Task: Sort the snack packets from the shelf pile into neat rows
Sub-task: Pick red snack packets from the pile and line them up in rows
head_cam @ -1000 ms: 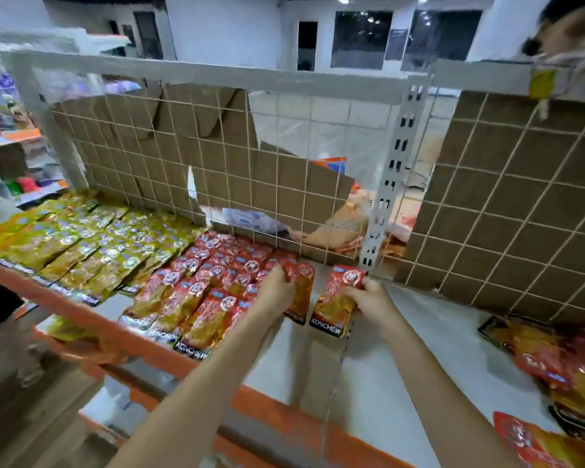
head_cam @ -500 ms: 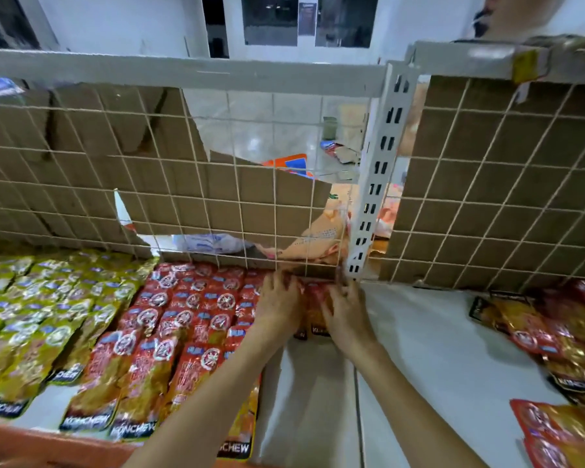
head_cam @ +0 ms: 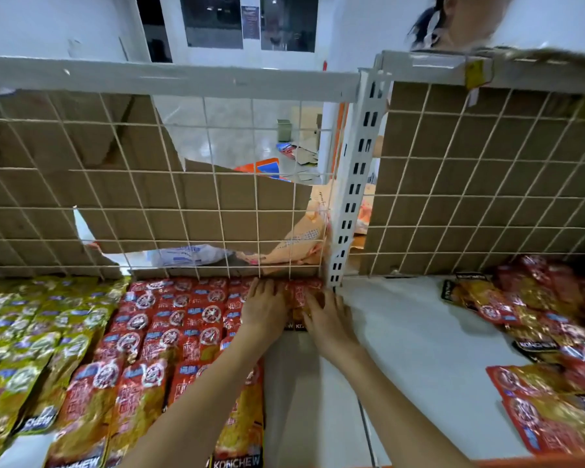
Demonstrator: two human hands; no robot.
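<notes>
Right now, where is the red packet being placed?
Head view, centre: the red packet lies at the shelf's back, between the left hand and right hand, beside the slotted white post.

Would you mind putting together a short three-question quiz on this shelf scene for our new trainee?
1. True or false: both hands rest on the red packet at the back of the shelf, by the wire grid.
2. Which packets lie furthest to the person's left? A) red rows B) green-yellow rows C) the loose pile
3. Fill in: the unsorted packets lie on the person's ____ side.

Key: 1 true, the left hand and right hand lie flat on it. 2 B. 3 right.
</notes>
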